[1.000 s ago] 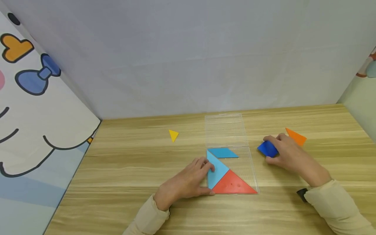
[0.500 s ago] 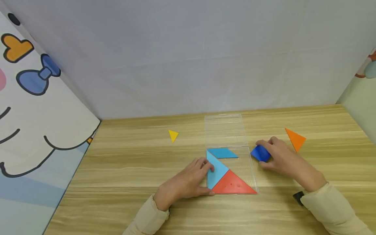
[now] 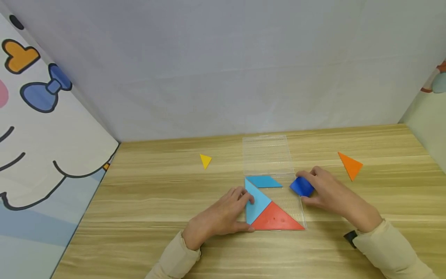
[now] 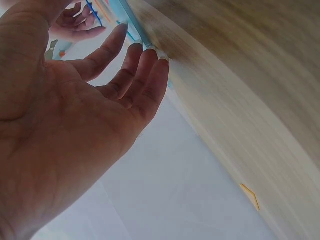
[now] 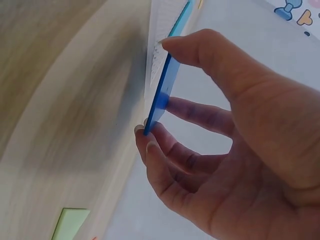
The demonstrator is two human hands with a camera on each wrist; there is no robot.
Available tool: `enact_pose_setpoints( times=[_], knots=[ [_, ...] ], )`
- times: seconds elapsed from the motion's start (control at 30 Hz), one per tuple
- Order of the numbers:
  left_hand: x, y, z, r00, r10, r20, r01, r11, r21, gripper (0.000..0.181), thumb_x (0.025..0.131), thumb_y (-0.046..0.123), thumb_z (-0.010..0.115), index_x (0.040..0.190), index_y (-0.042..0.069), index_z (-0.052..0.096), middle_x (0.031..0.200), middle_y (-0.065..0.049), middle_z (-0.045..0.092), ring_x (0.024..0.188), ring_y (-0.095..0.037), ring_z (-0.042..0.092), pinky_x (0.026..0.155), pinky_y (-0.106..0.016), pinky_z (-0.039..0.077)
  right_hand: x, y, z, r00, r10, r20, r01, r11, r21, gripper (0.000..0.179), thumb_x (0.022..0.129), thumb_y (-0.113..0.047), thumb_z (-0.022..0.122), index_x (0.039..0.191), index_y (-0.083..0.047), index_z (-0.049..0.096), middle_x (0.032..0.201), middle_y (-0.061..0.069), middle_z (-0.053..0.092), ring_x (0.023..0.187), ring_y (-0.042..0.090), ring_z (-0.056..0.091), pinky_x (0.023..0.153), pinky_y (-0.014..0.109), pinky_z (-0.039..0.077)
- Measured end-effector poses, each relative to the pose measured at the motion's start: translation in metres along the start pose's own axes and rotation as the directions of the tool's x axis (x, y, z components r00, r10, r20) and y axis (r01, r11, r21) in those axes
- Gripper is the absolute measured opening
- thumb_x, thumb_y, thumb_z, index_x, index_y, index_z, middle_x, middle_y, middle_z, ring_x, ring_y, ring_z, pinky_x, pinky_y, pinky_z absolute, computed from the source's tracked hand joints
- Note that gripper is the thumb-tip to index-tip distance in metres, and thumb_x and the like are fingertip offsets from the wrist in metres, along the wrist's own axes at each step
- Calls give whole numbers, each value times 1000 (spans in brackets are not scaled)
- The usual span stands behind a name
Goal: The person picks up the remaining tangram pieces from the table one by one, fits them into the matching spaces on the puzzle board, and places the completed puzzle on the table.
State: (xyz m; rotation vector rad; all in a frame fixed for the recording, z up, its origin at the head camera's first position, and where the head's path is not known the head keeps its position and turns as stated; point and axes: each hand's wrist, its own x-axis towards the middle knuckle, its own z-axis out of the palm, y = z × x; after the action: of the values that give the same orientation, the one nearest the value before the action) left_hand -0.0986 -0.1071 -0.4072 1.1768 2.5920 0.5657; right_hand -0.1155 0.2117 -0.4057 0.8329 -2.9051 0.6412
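Right hand (image 3: 324, 192) pinches dark-blue, squarish plastic piece (image 3: 300, 186) at right edge of clear plastic tray (image 3: 290, 201).
Left hand (image 3: 228, 213) rests relaxed at tray's left; slack pinch could drop piece.

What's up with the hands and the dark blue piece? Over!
Right hand pinching dark blue piece, at clear tray's right edge; contact unclear. Left hand touching light blue triangle. No obstacle seen beside dark blue piece.
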Motion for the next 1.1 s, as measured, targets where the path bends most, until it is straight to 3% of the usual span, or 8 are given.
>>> enact_pose_setpoints(
  times=[0.47,1.1],
  knots=[
    [0,0,0,1000,10,-8,-10,1000,-12,56,88,33,84,125,5,54,121,-8,47,108,-21,46,96,-32,43,1,-10,8,999,-33,30,32,999,28,54,75,-16,91,121,-3,65,95,13,56,82,25,54,66,36,51],
    [1,-1,-1,1000,19,-11,-19,999,-29,54,88,31,84,124,4,54,121,-9,46,111,-23,46,99,-35,43,-1,-21,9,994,-77,73,68,990,123,56,81,-18,89,128,-2,63,100,8,55,87,18,49,71,30,48]
  ],
)
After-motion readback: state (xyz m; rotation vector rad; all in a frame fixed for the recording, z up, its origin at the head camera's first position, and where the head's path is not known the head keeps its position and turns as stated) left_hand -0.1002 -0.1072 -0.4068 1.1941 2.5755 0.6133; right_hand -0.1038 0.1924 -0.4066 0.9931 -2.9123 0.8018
